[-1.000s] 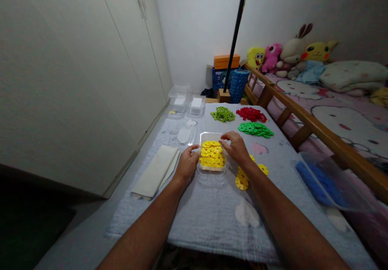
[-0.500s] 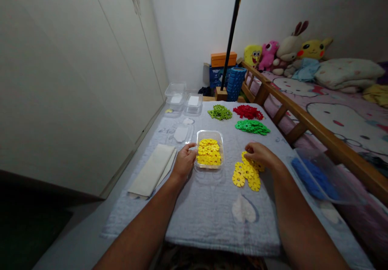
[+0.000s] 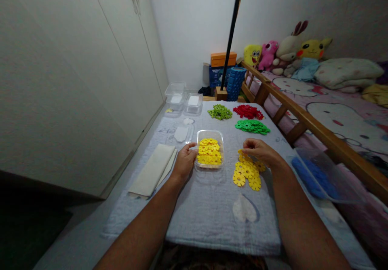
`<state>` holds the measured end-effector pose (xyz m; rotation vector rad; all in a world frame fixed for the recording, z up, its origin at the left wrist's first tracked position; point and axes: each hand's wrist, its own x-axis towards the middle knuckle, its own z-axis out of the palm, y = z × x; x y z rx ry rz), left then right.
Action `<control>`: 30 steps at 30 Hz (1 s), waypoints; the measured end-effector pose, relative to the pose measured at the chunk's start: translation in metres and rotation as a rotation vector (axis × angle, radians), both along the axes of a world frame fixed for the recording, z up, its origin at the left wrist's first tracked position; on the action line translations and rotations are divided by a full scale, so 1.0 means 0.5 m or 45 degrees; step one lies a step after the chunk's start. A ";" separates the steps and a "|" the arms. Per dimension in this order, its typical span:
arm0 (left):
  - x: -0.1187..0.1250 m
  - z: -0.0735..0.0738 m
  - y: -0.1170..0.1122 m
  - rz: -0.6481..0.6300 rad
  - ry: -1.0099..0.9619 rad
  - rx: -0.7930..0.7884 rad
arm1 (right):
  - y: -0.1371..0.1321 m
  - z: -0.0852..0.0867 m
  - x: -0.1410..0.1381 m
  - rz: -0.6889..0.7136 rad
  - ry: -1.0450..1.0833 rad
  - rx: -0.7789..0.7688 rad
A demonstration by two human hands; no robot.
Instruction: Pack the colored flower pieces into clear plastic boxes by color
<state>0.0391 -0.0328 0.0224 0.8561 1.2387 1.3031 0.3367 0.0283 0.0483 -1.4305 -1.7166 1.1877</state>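
Observation:
A clear plastic tray filled with yellow flower-shaped discs sits on a pale quilted cloth. My left hand rests against the tray's left edge, fingers curled on its rim. My right hand hovers over a loose pile of yellow discs to the tray's right, pinching one yellow disc lifted just above the pile.
Light green, red and dark green disc piles lie farther back. Empty clear containers and a lid stand at the back left, a folded white cloth at left. A bag of blue pieces lies beside the wooden bed rail.
My right hand left the tray, moved right to the loose yellow pile, and now lifts one disc from it. My left hand has stayed on the tray.

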 end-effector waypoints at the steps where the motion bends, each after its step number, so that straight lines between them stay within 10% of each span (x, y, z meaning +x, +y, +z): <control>1: 0.000 -0.001 0.001 -0.005 0.001 0.001 | 0.003 0.004 -0.004 -0.030 0.010 0.051; 18: 0.000 -0.001 0.001 -0.011 -0.086 -0.013 | 0.052 0.007 -0.262 -0.065 -0.256 0.590; 30: 0.000 -0.002 0.001 -0.015 -0.040 -0.011 | 0.050 -0.032 -0.024 -0.254 -0.528 0.480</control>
